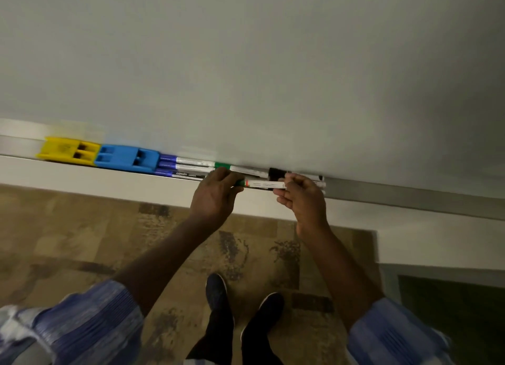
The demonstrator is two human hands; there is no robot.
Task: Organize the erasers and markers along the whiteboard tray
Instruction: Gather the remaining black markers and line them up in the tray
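Head camera: left hand [216, 192] grips the cap end and right hand [303, 198] pinches the tail of one green-capped marker [265, 184], seemingly just over the whiteboard tray [109, 177]; beyond lie purple markers [185, 166], blue eraser [127, 158], yellow eraser [69, 150].

Office meeting room or classroom, can't tell which. A big wall whiteboard [246, 64] fills everything above the left hand [216, 198] and right hand [303, 198]. A long tray [95, 177] runs under it at hand level. On it, a yellow eraser [62, 149] and blue eraser [120, 157] sit well left of the left hand, purple-capped markers [185, 166] just left of it, and both hands grip a green marker [265, 184]. Patchy tan carpet [68, 228] below the hands looks like commercial flooring.
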